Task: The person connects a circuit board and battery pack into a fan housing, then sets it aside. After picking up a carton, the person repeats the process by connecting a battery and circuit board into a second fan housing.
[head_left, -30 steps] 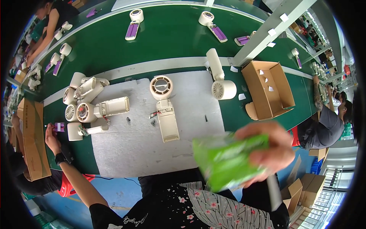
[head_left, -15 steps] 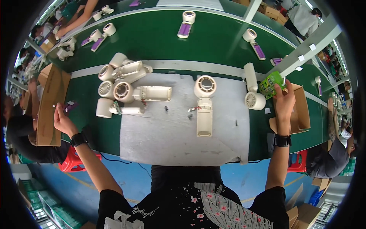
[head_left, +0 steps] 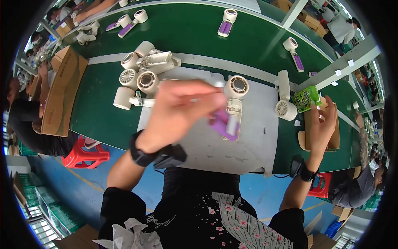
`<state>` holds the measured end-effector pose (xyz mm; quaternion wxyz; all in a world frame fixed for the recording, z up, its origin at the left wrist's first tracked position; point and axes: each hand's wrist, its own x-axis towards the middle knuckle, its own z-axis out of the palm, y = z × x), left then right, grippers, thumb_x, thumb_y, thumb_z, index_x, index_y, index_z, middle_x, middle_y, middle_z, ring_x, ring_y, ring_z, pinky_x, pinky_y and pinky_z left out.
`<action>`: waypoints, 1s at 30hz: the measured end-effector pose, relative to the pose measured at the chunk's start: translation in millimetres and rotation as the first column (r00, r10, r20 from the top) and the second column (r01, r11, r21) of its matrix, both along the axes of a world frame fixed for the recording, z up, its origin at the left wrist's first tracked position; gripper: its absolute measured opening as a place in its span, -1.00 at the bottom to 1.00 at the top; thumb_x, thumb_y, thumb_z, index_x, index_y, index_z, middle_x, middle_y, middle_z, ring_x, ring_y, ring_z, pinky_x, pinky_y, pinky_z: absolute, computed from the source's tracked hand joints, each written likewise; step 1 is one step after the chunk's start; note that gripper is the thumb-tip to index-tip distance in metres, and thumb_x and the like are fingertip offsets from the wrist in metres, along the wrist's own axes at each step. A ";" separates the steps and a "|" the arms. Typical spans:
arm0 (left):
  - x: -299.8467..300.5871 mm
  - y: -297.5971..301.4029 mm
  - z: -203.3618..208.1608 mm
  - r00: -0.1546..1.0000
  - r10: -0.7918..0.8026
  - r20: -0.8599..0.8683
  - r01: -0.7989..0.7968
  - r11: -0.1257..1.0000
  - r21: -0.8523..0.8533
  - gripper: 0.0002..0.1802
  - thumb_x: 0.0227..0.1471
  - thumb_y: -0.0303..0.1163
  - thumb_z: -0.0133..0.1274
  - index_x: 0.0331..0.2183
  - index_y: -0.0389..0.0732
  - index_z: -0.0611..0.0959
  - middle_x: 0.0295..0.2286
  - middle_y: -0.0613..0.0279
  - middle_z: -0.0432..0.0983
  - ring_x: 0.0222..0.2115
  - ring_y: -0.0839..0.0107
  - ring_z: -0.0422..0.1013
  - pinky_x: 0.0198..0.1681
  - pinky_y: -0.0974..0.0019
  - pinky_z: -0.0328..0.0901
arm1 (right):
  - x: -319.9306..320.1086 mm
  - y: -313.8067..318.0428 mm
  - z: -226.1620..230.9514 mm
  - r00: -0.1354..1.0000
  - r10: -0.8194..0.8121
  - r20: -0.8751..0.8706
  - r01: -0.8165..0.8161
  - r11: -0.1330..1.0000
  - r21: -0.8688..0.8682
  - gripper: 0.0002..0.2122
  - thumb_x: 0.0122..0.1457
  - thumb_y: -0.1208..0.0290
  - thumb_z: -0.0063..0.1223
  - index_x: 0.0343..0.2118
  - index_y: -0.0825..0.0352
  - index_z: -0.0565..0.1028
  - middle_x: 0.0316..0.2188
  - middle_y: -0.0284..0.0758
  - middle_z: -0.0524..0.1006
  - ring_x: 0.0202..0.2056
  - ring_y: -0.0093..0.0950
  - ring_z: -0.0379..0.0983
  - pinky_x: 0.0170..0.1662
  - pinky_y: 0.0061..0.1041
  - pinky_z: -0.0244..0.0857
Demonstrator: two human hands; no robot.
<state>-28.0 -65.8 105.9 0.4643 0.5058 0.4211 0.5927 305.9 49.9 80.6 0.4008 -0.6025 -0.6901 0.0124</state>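
My left hand (head_left: 176,112), blurred by motion, is over the middle of the pale mat. Its fingers are closed on a purple part (head_left: 222,124) with a white strip, dangling below the fingertips. Under that part lies a handheld fan with an open handle (head_left: 234,106), its round head (head_left: 237,86) toward the far side; the purple part hides some of the handle. My right hand (head_left: 323,128) is above a small brown carton (head_left: 332,139), fingers apart and slightly curled. A green printed packet (head_left: 304,99) is next to its fingertips.
Several cream fan bodies (head_left: 147,81) are piled left of the mat (head_left: 199,153). Another fan body (head_left: 285,99) stands right of it. A tall carton (head_left: 62,97) is at far left. Fans with purple parts (head_left: 226,27) lie on the green surface beyond the rail, near a grey post (head_left: 340,66).
My left hand has swung from the left carton to the middle, bringing the purple part over the fan. My right hand has drawn back slightly from the green packet. The view has shifted.
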 end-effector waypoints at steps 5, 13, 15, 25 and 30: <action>49.5 40.4 -26.4 0.990 -0.137 0.043 0.136 0.990 0.029 -0.84 0.05 -0.51 0.14 -0.30 -0.39 0.65 -0.38 0.16 0.58 -0.41 0.47 0.51 -0.38 0.45 0.44 | -97.6 -41.0 4.3 0.646 0.735 -0.209 -0.763 0.608 -0.220 -0.50 0.00 0.49 0.25 0.04 0.33 0.35 -0.19 -0.28 0.50 -0.37 -0.58 0.41 -0.35 -0.57 0.28; 33.5 44.7 -90.9 0.912 0.072 -0.405 -0.044 0.996 0.079 -0.65 -0.14 -0.52 0.26 -0.21 -0.26 0.61 -0.27 0.17 0.47 -0.34 0.45 0.48 -0.29 0.38 0.43 | -113.7 2.8 -50.5 0.707 0.599 -0.375 -0.707 0.606 -0.365 -0.75 -0.06 0.49 0.29 -0.34 0.40 0.44 -0.46 -0.30 0.43 -0.49 -0.52 0.27 -0.44 -0.54 0.20; 30.0 44.5 -87.3 0.837 -0.003 -0.548 -0.002 1.000 -0.009 -0.61 -0.18 -0.52 0.28 -0.20 -0.24 0.59 -0.26 0.17 0.45 -0.33 0.44 0.47 -0.27 0.37 0.42 | -113.8 6.1 -60.0 0.717 0.591 -0.369 -0.697 0.607 -0.382 -0.77 -0.06 0.50 0.29 -0.40 0.40 0.44 -0.48 -0.29 0.42 -0.50 -0.50 0.27 -0.44 -0.53 0.19; 20.5 76.0 -102.1 0.893 -0.300 -0.335 0.244 0.949 -0.200 -0.64 -0.21 -0.60 0.29 -0.28 -0.26 0.54 -0.36 0.29 0.40 -0.33 0.47 0.42 -0.24 0.42 0.38 | -114.9 7.4 -73.0 0.623 0.753 -0.212 -0.774 0.632 -0.027 -0.78 -0.14 0.63 0.28 -0.49 0.37 0.41 -0.45 -0.29 0.50 -0.46 -0.34 0.38 -0.41 -0.48 0.27; 11.3 74.4 -109.7 0.886 -0.344 -0.311 0.312 0.938 -0.148 -0.68 -0.18 -0.64 0.25 -0.30 -0.27 0.55 -0.32 0.29 0.42 -0.31 0.48 0.43 -0.22 0.43 0.38 | -120.3 3.3 -79.1 0.561 0.818 -0.131 -0.826 0.563 -0.019 -0.76 -0.19 0.70 0.27 -0.48 0.34 0.43 -0.45 -0.30 0.54 -0.42 -0.33 0.42 -0.38 -0.47 0.31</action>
